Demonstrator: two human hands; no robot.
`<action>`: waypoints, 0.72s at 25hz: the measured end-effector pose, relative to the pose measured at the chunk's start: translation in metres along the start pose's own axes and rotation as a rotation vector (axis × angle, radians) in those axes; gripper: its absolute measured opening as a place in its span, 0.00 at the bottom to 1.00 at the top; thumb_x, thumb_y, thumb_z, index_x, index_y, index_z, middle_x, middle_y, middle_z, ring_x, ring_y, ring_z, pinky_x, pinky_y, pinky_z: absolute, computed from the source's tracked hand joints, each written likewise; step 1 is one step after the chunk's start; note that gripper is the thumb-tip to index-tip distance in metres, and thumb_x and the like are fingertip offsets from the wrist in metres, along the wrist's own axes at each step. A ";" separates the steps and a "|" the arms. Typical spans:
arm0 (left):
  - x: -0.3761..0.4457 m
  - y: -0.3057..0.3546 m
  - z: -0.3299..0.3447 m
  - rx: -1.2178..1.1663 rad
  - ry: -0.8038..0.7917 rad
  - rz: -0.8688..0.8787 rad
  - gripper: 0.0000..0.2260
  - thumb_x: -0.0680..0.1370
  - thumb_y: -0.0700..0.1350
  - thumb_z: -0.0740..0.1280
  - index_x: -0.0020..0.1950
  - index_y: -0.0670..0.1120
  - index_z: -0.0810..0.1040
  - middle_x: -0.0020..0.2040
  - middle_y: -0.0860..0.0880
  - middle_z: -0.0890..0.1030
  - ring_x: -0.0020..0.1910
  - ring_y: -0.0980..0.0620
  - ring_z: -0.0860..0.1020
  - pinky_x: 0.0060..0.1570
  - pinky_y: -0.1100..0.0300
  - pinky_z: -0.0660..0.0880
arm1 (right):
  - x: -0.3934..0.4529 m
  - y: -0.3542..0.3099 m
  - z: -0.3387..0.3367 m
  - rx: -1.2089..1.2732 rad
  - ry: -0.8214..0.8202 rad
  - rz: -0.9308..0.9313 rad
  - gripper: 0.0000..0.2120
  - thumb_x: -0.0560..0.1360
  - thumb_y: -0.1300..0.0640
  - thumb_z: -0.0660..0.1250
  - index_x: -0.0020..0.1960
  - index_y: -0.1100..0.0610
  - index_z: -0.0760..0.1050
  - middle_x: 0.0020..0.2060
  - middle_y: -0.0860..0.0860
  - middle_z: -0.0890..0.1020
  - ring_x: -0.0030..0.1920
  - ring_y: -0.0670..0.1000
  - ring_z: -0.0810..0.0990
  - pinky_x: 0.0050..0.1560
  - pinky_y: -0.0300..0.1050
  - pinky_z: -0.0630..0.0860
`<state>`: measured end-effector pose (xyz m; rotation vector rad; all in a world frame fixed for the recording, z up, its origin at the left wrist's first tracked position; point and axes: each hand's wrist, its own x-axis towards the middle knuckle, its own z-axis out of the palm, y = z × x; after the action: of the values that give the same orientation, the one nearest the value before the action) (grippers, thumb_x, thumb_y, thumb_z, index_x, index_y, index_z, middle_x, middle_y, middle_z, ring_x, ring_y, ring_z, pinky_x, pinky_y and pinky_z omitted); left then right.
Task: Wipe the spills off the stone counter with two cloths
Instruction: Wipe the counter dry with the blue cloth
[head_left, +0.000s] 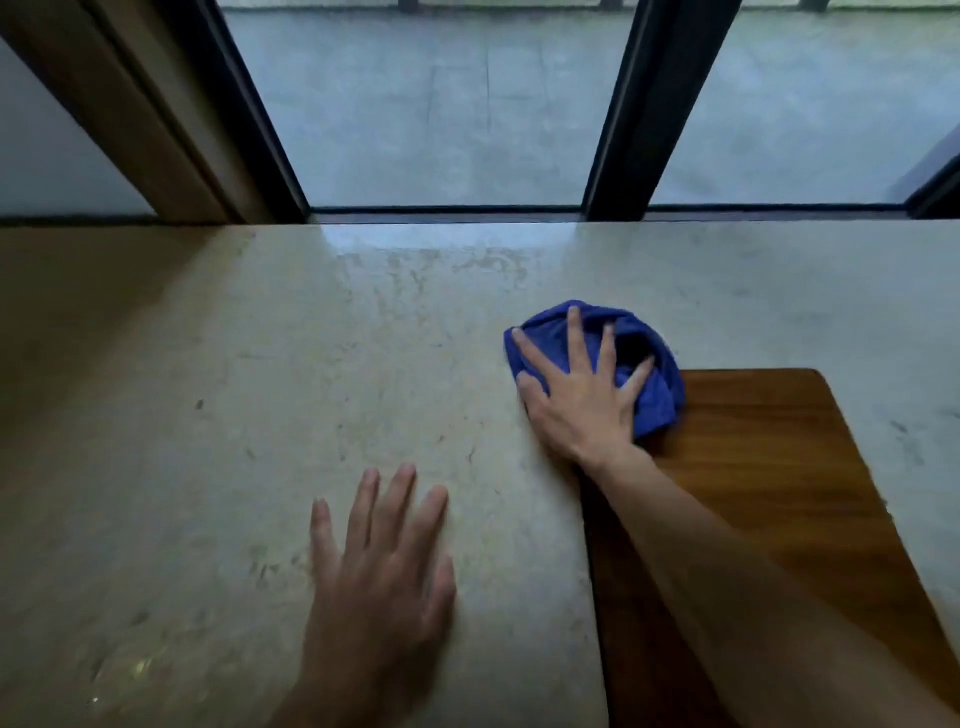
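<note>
The right hand (582, 395) covers the middle and near part of the cloth (657, 364); the cloth's underside and the counter (260, 364) beneath it are not visible. The right forearm crosses the board (769, 441) and hides a strip of it from its far-left corner toward the bottom edge. The board's near end is cut off by the bottom edge. The left hand (379, 571) is motion-blurred at the fingers, its wrist cut off at the bottom edge; contact with the counter cannot be confirmed. Counter ends run out of view left and right. Only 1 cloth is in view.
</note>
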<state>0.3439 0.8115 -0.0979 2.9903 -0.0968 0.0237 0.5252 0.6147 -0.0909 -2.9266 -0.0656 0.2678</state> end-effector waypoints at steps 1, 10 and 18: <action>0.001 -0.001 0.002 0.002 0.037 0.018 0.26 0.74 0.56 0.60 0.72 0.52 0.73 0.77 0.47 0.67 0.76 0.40 0.64 0.70 0.28 0.56 | 0.042 0.001 -0.010 0.010 -0.014 0.029 0.24 0.80 0.37 0.46 0.74 0.26 0.45 0.79 0.47 0.35 0.77 0.59 0.33 0.67 0.77 0.33; -0.002 -0.005 0.010 0.070 0.116 0.097 0.28 0.71 0.56 0.64 0.71 0.52 0.73 0.75 0.44 0.69 0.74 0.36 0.67 0.65 0.26 0.62 | 0.177 -0.056 -0.034 -0.064 -0.129 -0.196 0.21 0.80 0.38 0.46 0.72 0.24 0.50 0.81 0.48 0.44 0.79 0.57 0.41 0.70 0.72 0.32; -0.007 -0.001 -0.003 -0.020 -0.035 0.053 0.27 0.77 0.57 0.58 0.76 0.53 0.66 0.79 0.46 0.63 0.79 0.39 0.58 0.71 0.27 0.53 | 0.050 -0.046 -0.003 -0.120 -0.057 -0.343 0.22 0.79 0.35 0.44 0.72 0.22 0.45 0.80 0.46 0.42 0.79 0.57 0.39 0.68 0.74 0.31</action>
<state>0.3368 0.8134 -0.0950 2.9679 -0.1789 -0.0238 0.5733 0.6623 -0.0873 -2.9555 -0.6035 0.3000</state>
